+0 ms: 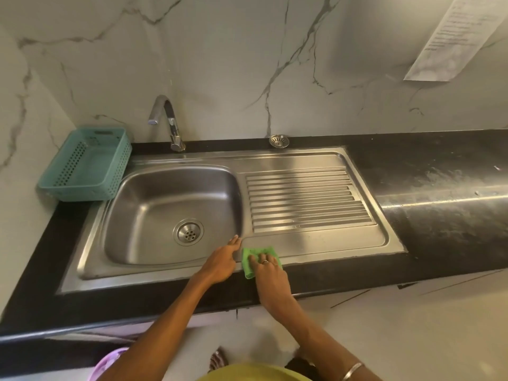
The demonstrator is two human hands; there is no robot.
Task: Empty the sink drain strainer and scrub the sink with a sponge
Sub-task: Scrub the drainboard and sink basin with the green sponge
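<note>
Kitchen, plainly domestic or small staff type. Stainless steel sink (176, 213) with ribbed drainboard (305, 199) set into black stone counter (439, 188), centre of frame. Chrome tap (169, 122) behind basin. Marble-veined wall panels (247, 50) across top. Teal perforated basket (88, 163) at left. Loose drain strainer (279, 140) on counter's back edge. Printed notice (450, 37) stuck upper right.

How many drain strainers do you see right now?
1 loose strainer, on the black counter behind the drainboard, against the wall. The basin's drain shows only its fixed perforated plate. Nothing seems hidden.
</note>
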